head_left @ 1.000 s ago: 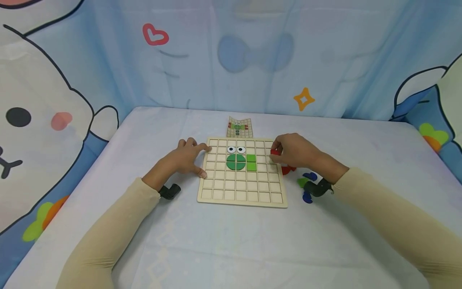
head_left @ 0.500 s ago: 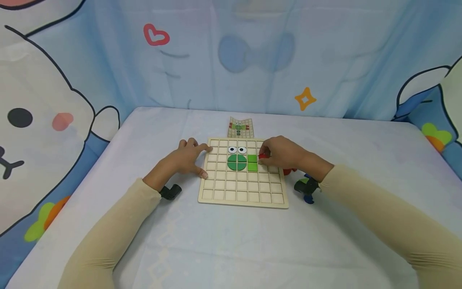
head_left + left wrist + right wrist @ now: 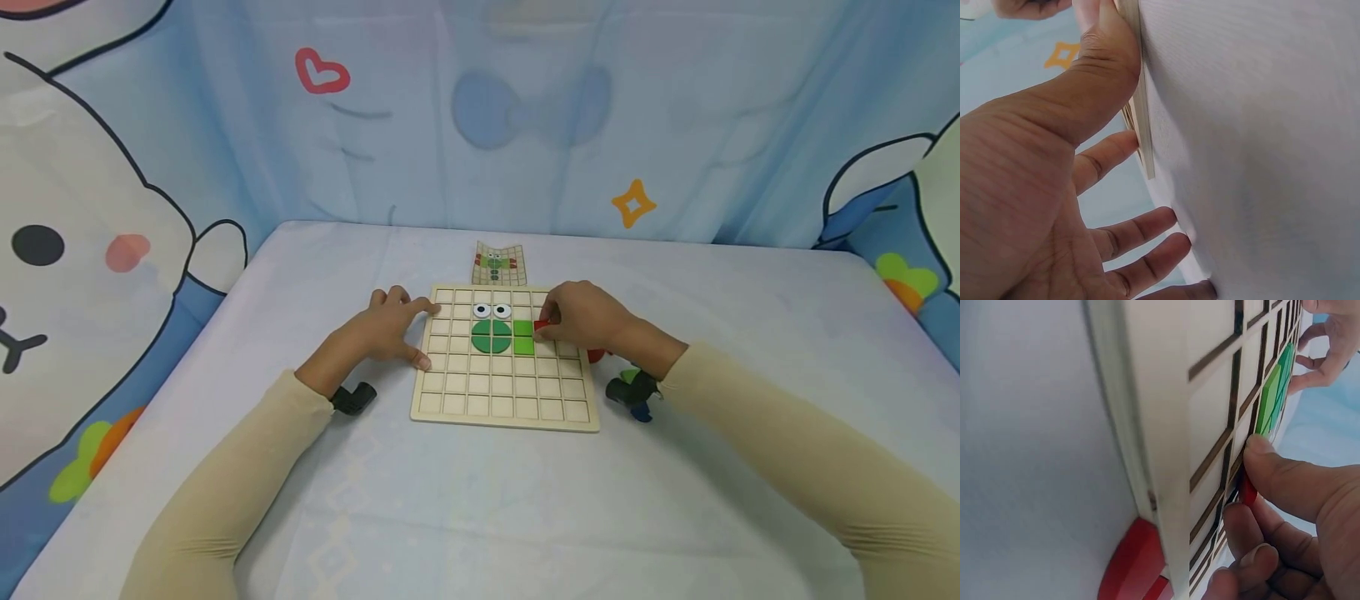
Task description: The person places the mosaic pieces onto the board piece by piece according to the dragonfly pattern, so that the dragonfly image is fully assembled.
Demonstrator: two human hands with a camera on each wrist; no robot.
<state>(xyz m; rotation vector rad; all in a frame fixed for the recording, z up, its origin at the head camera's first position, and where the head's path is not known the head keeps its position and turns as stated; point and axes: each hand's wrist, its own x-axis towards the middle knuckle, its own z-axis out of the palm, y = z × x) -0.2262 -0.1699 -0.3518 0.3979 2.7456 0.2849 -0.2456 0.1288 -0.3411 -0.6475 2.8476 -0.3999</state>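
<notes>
A square wooden grid board [image 3: 502, 410] lies on the table. My left hand [image 3: 378, 329] touches its left edge with spread thumb and index finger, the other fingers reaching past it in the left wrist view. Between thumb and fingertips my right hand [image 3: 588, 317] pinches a small red piece [image 3: 1248, 490], partly hidden, over the cell right of the upper bright green square [image 3: 523, 328]. A second green square [image 3: 523, 346] sits just below that one. Dark green quarter pieces [image 3: 491, 337] form a circle to their left, with two eye pieces [image 3: 492, 311] above.
A small pattern card [image 3: 499, 265] lies behind the board. Red pieces [image 3: 1132, 562] rest against the board's right edge. Farther right, a green piece [image 3: 628, 375] and a blue piece [image 3: 641, 412] are partly covered by the right wrist camera [image 3: 628, 388]. A printed curtain hangs behind.
My right hand has carried the red piece left from the board's right edge to beside the green squares, and has barely shifted in the last half second. My left hand has stayed put.
</notes>
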